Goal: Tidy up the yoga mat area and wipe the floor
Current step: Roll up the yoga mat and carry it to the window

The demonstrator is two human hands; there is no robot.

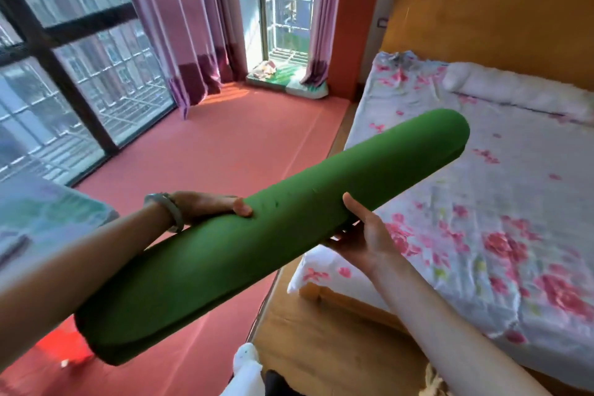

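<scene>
The rolled green yoga mat [273, 235] hangs in the air between both hands, its far end tilted upward. The left hand [205, 206] grips it with the thumb on top and the fingers hidden behind. The right hand [363, 235] cups it from below with the thumb raised against its side and the fingers hidden underneath. A floral bed [482, 202] lies beyond the right fingers, and the red floor [225, 145] lies beyond the left.

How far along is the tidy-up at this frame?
Done: the green yoga mat is rolled up. In hand: the left hand and right hand hold it in the air. Left: putting it away, and probably wiping the red floor.
</scene>
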